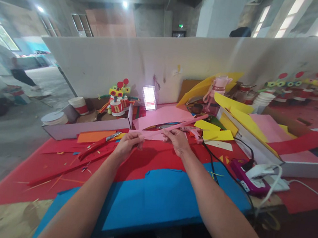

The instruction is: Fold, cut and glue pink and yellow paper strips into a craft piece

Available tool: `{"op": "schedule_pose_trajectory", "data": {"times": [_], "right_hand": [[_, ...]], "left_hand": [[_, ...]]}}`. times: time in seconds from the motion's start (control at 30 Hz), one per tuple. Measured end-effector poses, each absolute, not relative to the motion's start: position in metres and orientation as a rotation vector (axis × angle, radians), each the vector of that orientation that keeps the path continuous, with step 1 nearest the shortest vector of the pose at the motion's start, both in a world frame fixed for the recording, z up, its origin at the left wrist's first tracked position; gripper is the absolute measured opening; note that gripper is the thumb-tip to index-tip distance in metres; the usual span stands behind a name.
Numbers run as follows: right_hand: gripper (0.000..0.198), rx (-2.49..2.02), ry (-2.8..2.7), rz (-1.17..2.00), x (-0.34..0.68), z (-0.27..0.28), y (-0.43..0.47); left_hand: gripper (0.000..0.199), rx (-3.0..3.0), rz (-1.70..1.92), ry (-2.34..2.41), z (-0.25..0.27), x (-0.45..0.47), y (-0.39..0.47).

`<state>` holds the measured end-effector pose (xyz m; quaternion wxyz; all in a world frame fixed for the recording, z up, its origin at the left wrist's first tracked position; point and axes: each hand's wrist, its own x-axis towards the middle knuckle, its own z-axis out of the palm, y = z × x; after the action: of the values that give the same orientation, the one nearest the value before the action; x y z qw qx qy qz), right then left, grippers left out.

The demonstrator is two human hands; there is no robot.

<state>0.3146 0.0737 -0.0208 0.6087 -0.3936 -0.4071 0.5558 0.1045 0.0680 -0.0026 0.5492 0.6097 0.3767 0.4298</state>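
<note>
A narrow pink paper strip (pixel 188 122) is stretched between my two hands above the red sheet (pixel 141 160). My left hand (pixel 129 145) pinches its near end, fingers closed. Farther along, my right hand (pixel 177 140) is closed on the same strip, whose free end slants up to the right. A pink glue gun (pixel 196 134) lies just beyond my right hand. To the left of my left hand rests a red-handled tool with a metal blade (pixel 113 136). Large pink paper (pixel 162 116) lies behind my hands.
Blue sheets (pixel 126 201) cover the near edge. Paper-cup robot figures (pixel 117 105) stand in a box (pixel 86 127) at left. A purple power strip (pixel 249 179) with cables sits at right, before a box of coloured paper (pixel 302 170). A white partition (pixel 110 61) rises behind.
</note>
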Motion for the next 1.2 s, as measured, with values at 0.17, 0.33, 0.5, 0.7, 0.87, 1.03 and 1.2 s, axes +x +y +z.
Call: {"op": "schedule_pose_trajectory", "data": {"times": [0.17, 0.33, 0.5, 0.7, 0.87, 1.03, 1.2], "right_hand": [[0.041, -0.755, -0.768, 1.377, 0.292, -0.025, 0.067], [0.042, -0.743, -0.902, 1.397, 0.269, -0.029, 0.059], [0.041, -0.814, -1.02, 1.284, 0.273, -0.029, 0.061], [0.041, -0.822, -0.961, 1.189, 0.29, -0.02, 0.065], [0.042, -0.818, -0.901, 1.158, 0.3, -0.013, 0.065], [0.04, -0.752, -0.858, 1.129, 0.307, -0.012, 0.067], [0.039, -0.738, -0.829, 1.077, 0.31, -0.013, 0.07]], "left_hand": [[0.033, 1.385, 1.102, 0.767, -0.012, 0.117, 0.067], [0.045, 1.448, 1.085, 0.861, -0.022, 0.132, 0.062], [0.044, 1.418, 1.158, 0.832, -0.018, 0.129, 0.063], [0.043, 1.431, 1.18, 0.824, -0.01, 0.118, 0.064], [0.043, 1.432, 1.203, 0.788, -0.002, 0.111, 0.064], [0.044, 1.429, 1.202, 0.79, -0.001, 0.102, 0.068], [0.043, 1.427, 1.186, 0.796, -0.002, 0.096, 0.071]]}}
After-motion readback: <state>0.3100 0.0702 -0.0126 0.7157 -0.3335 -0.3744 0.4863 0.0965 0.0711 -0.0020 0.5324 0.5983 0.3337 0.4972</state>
